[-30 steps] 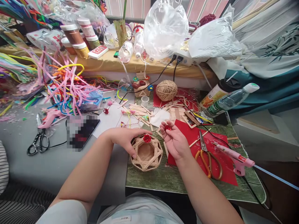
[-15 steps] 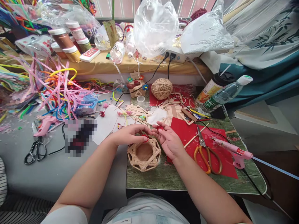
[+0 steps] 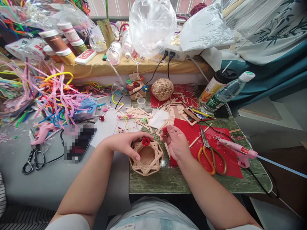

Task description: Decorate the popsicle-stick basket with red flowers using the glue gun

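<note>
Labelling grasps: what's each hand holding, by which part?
Left hand: twine basket, by its left-far rim. Right hand: small red piece, pinched; exact part unclear.

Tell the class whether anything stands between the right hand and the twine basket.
Nothing visible blocks the gap between the right hand and the twine basket; only a wooden stick lies on the green tabletop there.

Left fingers (image 3: 140, 135) and thumb (image 3: 134, 153) grip across a wide span; right fingers (image 3: 165, 137) pinch, curled inward.
</note>
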